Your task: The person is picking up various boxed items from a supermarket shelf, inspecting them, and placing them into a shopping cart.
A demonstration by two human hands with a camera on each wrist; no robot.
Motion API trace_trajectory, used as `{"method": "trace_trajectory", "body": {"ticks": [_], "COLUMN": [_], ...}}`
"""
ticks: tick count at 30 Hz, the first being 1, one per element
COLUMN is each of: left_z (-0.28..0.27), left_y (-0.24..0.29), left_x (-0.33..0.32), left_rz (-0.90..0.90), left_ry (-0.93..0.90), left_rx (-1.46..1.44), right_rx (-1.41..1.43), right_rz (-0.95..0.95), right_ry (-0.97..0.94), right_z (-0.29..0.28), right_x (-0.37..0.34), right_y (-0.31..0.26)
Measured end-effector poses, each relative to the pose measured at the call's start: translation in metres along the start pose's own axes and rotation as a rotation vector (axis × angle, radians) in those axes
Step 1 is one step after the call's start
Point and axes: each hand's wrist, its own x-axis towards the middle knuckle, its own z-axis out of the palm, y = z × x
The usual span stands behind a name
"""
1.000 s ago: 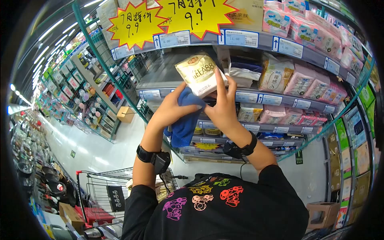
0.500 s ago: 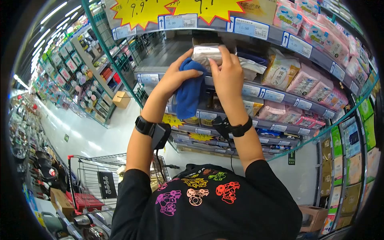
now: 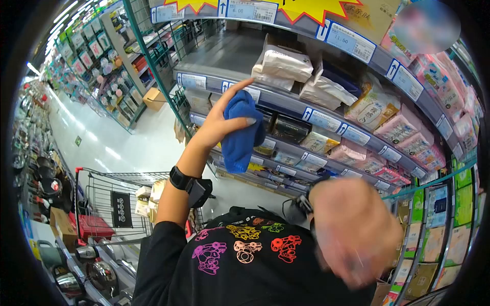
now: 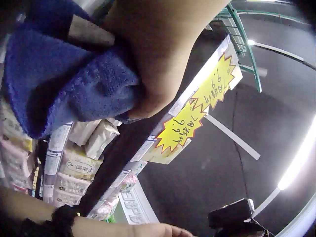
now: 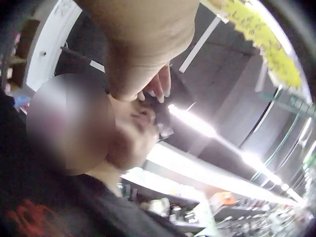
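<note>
A blue cloth hangs from my left hand, which grips it between thumb and fingers, with the index finger stretched out near the shelf edge. Folds of the same cloth fill the upper left of the left wrist view. White packs rest on the shelf just beyond that finger. Close to the head camera, my right hand appears large and blurred. In the right wrist view its loosely bent fingers are up beside the face, and nothing shows in them.
Pink packs and other bagged goods line the shelves to the right. Yellow price signs hang above. A shopping cart with goods inside stands at lower left, near shelves of pots.
The white pack that both hands held is now on the shelf, let go. My right hand has drawn back toward the head. My left hand has lowered slightly, keeping the blue cloth.
</note>
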Motion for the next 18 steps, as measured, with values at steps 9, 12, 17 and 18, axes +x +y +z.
{"method": "trace_trajectory", "body": {"ticks": [9,12,17,18], "left_z": [0.033,0.039,0.041,0.038], "left_y": [-0.051,-0.080,-0.105,-0.110], "left_x": [-0.045,-0.065,-0.112,-0.124], "left_rz": [-0.188,-0.243,-0.385,-0.401], "left_ry": [0.062,0.133,0.395,0.492], "left_rx": [-0.078,-0.111,-0.459,-0.520], "right_rx": [0.692,0.707,0.463,0.399], "right_rz": [-0.081,0.031,0.227,0.321], "right_ry": [0.099,0.112,0.054,0.002], "right_z": [0.004,-0.005,-0.010,-0.007], "right_x": [0.025,0.017,-0.031,-0.051], "right_y": [-0.009,-0.011,0.005,0.014]}}
